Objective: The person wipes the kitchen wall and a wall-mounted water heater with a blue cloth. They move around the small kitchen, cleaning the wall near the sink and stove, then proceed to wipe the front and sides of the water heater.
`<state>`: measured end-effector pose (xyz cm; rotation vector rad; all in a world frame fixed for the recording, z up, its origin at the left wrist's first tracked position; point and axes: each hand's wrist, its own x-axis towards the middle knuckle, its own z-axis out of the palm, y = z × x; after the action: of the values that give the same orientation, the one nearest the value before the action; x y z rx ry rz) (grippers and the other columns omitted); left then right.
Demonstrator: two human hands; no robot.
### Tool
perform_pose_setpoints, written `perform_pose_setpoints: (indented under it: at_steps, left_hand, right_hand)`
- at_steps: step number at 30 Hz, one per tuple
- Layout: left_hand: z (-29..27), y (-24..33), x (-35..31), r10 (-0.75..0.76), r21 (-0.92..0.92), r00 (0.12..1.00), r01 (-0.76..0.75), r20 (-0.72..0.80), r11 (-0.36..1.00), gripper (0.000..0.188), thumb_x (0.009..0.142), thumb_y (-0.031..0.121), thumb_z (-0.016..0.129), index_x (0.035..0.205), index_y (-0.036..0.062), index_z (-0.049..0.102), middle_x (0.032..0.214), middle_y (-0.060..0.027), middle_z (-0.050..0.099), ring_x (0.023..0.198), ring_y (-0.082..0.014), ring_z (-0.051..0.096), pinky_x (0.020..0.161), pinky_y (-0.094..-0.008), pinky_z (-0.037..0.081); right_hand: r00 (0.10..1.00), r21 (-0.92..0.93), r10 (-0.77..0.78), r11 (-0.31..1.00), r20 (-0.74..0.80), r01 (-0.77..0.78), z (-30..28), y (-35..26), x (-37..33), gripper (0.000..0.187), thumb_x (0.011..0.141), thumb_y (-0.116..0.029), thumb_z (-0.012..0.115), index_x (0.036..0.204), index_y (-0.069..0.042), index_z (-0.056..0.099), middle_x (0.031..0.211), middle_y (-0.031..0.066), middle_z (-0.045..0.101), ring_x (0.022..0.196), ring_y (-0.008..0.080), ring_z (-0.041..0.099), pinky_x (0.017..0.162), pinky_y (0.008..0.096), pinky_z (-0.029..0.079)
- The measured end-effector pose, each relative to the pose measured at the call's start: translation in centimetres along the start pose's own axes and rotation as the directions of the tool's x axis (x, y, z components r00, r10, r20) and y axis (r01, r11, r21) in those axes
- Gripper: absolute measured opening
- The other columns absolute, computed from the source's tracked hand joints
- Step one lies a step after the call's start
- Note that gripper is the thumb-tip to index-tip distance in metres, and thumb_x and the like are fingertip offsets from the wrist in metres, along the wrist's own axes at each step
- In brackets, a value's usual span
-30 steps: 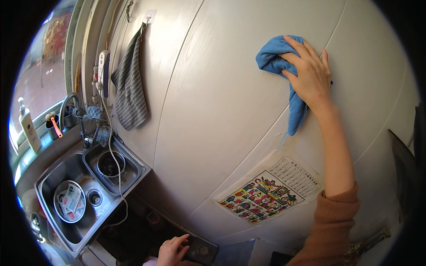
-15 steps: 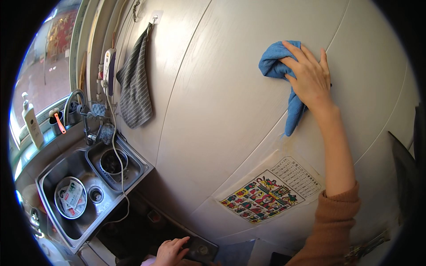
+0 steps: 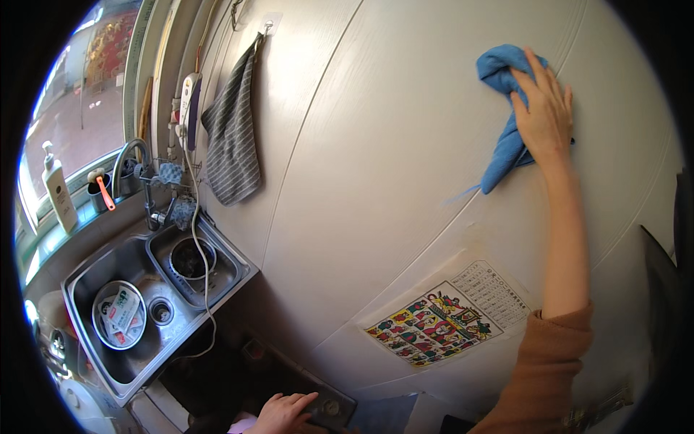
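Note:
High on the right side of the pale panelled wall point(image 3: 383, 166), my right hand point(image 3: 546, 119) presses a crumpled blue cloth point(image 3: 506, 137) flat against the surface. The fingers lie over the cloth's right side; its bunched upper end sticks out to the left and a narrow tail hangs below. At the lower edge, my left hand point(image 3: 282, 414) rests low near a dark worktop, holding nothing that I can see, its fingers loosely stretched. A colourful printed sheet point(image 3: 434, 325) is stuck on the wall below the cloth.
A grey striped towel point(image 3: 235, 137) hangs from a wall hook. On the left, a double steel sink point(image 3: 137, 271) holds a metal bowl point(image 3: 137, 341) with packets and a dark pot point(image 3: 191, 259). A white cable point(image 3: 202, 289) droops across it. A pump bottle point(image 3: 59, 192) stands by the window.
My right hand has slid the blue cloth along the wall to the right and slightly up. The left hand stays low. The whole view has shifted a little.

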<state>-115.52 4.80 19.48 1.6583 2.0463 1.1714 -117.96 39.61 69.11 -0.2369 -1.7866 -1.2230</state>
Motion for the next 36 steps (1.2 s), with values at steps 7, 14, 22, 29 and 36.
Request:
perform_pose_setpoints:
  at_steps: [7, 14, 22, 29, 36]
  left_hand:
    - [1.0, -1.5, -0.4, -0.037, 0.075, 0.983, 0.024, 0.181, 0.997, 0.055, 0.083, 0.022, 0.068, 0.134, 0.0134, 0.049, 0.111, -0.0039, 0.065, 0.096, -0.0200, 0.065, 0.082, -0.0366, 0.047]
    - [-0.3, -1.0, -0.5, -0.071, 0.139, 0.987, 0.051, 0.143, 0.989, 0.053, 0.082, 0.021, 0.069, 0.131, 0.0141, 0.052, 0.109, -0.0025, 0.066, 0.094, -0.0194, 0.065, 0.084, -0.0381, 0.046]
    - [-2.8, -1.1, -3.0, -0.170, 0.189, 0.983, 0.154, 0.070, 0.970, 0.048, 0.083, 0.024, 0.068, 0.128, 0.0142, 0.054, 0.109, -0.0021, 0.065, 0.095, -0.0194, 0.064, 0.087, -0.0392, 0.046]
    - [-4.2, -3.1, -4.7, -0.310, 0.195, 0.943, 0.284, 0.123, 0.939, 0.047, 0.085, 0.024, 0.066, 0.128, 0.0113, 0.054, 0.109, -0.0050, 0.065, 0.097, -0.0216, 0.064, 0.090, -0.0433, 0.046]
    - [-5.3, -4.2, -0.9, -0.165, 0.159, 0.982, 0.149, 0.092, 0.976, 0.046, 0.085, 0.024, 0.066, 0.128, 0.0122, 0.054, 0.109, -0.0037, 0.064, 0.098, -0.0203, 0.063, 0.089, -0.0424, 0.044]
  right_hand:
    - [0.997, 0.076, -0.070, 0.994, -0.041, 0.073, 2.6, -10.1, -5.4, 0.030, 0.087, -0.026, 0.063, 0.115, -0.014, 0.066, 0.146, -0.0004, 0.042, 0.130, 0.0316, 0.041, 0.104, 0.0523, 0.038]
    - [0.955, 0.402, -0.295, 0.875, 0.006, 0.268, 4.6, -24.1, -14.8, 0.014, 0.088, -0.019, 0.059, 0.084, -0.011, 0.069, 0.141, 0.0021, 0.050, 0.122, 0.0313, 0.048, 0.097, 0.0480, 0.044]
    - [0.679, 0.780, -0.733, 0.450, 0.045, 0.435, 9.2, -42.5, -36.2, 0.021, 0.080, -0.010, 0.056, 0.092, 0.003, 0.069, 0.142, 0.0182, 0.044, 0.130, 0.0385, 0.041, 0.107, 0.0522, 0.034]
    - [0.806, 0.724, -0.583, 0.599, 0.101, 0.342, 8.1, -40.6, -29.3, 0.013, 0.077, -0.016, 0.060, 0.076, -0.008, 0.070, 0.134, 0.0072, 0.055, 0.128, 0.0299, 0.047, 0.104, 0.0533, 0.035]
    - [0.976, 0.382, -0.211, 0.899, -0.053, 0.215, 6.6, -25.8, -6.3, 0.015, 0.086, -0.015, 0.058, 0.081, -0.010, 0.070, 0.135, 0.0005, 0.055, 0.116, 0.0277, 0.053, 0.099, 0.0474, 0.039]
